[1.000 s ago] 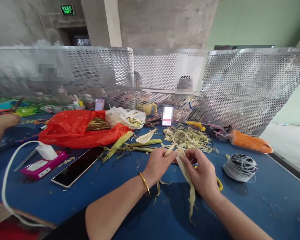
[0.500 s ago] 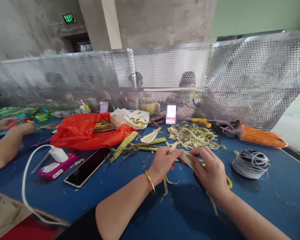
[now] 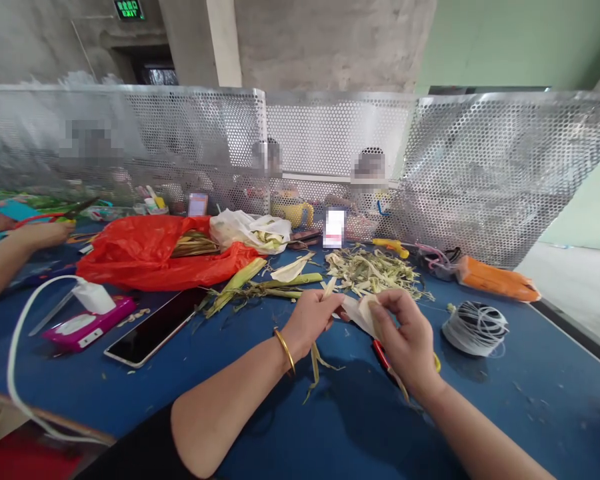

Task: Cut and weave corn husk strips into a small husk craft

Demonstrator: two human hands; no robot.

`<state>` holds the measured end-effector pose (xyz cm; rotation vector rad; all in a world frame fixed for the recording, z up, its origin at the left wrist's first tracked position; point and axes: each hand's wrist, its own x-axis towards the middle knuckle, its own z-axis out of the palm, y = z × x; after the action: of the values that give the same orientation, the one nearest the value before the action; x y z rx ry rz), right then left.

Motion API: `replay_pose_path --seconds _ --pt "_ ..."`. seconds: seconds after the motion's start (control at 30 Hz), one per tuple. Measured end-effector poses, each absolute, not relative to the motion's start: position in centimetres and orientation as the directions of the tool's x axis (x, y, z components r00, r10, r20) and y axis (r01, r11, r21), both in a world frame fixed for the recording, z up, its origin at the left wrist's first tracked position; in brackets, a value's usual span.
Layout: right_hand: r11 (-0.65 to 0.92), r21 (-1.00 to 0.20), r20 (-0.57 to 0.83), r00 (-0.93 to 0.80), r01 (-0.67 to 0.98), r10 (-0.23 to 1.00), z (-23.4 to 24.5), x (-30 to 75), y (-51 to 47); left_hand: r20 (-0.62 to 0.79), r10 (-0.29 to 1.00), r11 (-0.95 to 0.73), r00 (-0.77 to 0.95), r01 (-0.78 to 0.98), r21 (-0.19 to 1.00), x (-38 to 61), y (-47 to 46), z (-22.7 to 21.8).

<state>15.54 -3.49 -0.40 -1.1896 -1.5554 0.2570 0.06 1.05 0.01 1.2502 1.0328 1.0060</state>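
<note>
Between my two hands stretches a pale corn husk [image 3: 359, 313], held above the blue table. My left hand [image 3: 313, 319] pinches its left end; a strip pokes up past the thumb and thin strands dangle below. The right end is gripped by my right hand [image 3: 405, 333], thumb and fingers closed on it. Under the right hand lies a tool with a red handle [image 3: 381, 355], partly hidden, and a bit of yellow shows beyond the wrist. A heap of shredded husk [image 3: 375, 272] sits just behind my hands, with greenish husks [image 3: 240, 283] to its left.
To the right stand a spool of white cord [image 3: 475, 328] and an orange packet [image 3: 497, 279]. A phone [image 3: 155, 327], a purple power strip [image 3: 90, 325] and a red bag [image 3: 125, 253] are left. Another person's hand [image 3: 43, 233] holds scissors. A perforated metal screen [image 3: 340, 127] runs behind.
My hands have drawn slightly apart, so more of the husk shows between them. The whole view has shifted a little to the right. At far left, the other person's scissors have moved.
</note>
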Motion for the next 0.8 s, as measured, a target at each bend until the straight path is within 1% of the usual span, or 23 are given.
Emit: replay_pose_path --seconds 0.07,0.13,0.23,0.33,0.5,0.57,0.7,0.8 --pt "0.458 -0.817 0.552 0.245 0.351 0.797 0.0 15.4 -3.4 -0.039 0.98 0.041 0.194 -0.006 0.999 0.0 1.4 -0.2" --pt "0.462 -0.873 0.487 0.353 0.158 0.799 0.7 15.5 -3.3 -0.012 0.989 0.008 0.148 0.029 1.0 -0.2 1.8 -0.5" --pt "0.461 -0.886 0.38 0.48 -0.059 0.791 1.7 16.1 -2.9 0.063 0.995 -0.072 0.072 0.138 0.988 -0.7 2.8 -0.9" --pt "0.469 -0.864 0.297 0.565 -0.185 0.77 2.5 17.1 -2.4 0.102 0.995 -0.101 0.009 0.206 0.973 -1.5 3.7 -0.9" --pt "0.518 -0.821 0.262 0.647 -0.241 0.716 3.3 19.1 -1.6 0.134 0.989 -0.11 -0.069 0.278 0.954 -3.0 4.8 -0.1" --pt "0.539 -0.81 0.266 0.675 -0.231 0.688 3.4 20.0 -1.3 0.155 0.983 -0.116 -0.098 0.317 0.941 -3.6 5.2 0.2" --pt "0.596 -0.786 0.292 0.751 -0.164 0.592 3.5 21.4 -0.5 0.19 0.971 -0.121 -0.148 0.381 0.917 -4.6 5.9 0.5" --pt "0.602 -0.781 0.264 0.786 -0.166 0.56 3.4 22.2 -0.2 0.221 0.96 -0.134 -0.171 0.41 0.902 -5.2 6.2 0.7"
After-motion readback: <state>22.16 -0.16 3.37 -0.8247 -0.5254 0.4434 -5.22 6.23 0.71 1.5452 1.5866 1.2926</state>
